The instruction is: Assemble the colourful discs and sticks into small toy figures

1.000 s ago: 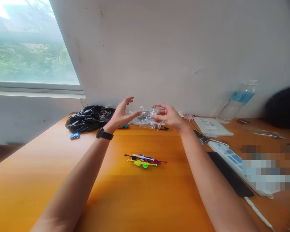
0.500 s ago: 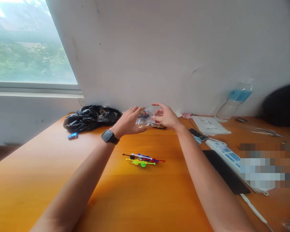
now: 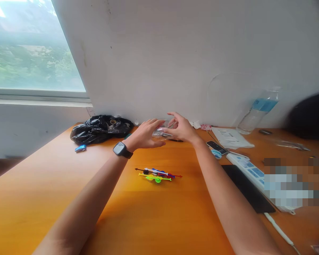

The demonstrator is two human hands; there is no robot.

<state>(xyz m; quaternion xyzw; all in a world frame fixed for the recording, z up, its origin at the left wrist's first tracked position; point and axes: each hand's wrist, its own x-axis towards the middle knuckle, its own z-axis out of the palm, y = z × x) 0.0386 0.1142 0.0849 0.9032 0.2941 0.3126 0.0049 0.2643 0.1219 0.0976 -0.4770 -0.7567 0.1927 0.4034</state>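
My left hand, with a black smartwatch on its wrist, reaches to the back of the table. Its thumb stands apart from the fingers and it holds nothing. Opposite it is my right hand, fingers curved and spread, with no grip on anything that I can see. Between and behind the two hands lies clear crinkled plastic, partly hidden by them. Nearer to me, below both hands, a small pile of colourful plastic arrow-shaped pieces rests on the table. Black, white, blue, red, yellow and green pieces overlap there.
A black plastic bag and a small blue packet lie at the back left. To the right are a power strip, a black tablet-like slab, a phone-like device, a white packet and a clear bottle.
Both hands have come away from the clear plastic, which now sits lower behind them. The left hand has shifted slightly right. The arrow-shaped pieces have stayed in place.
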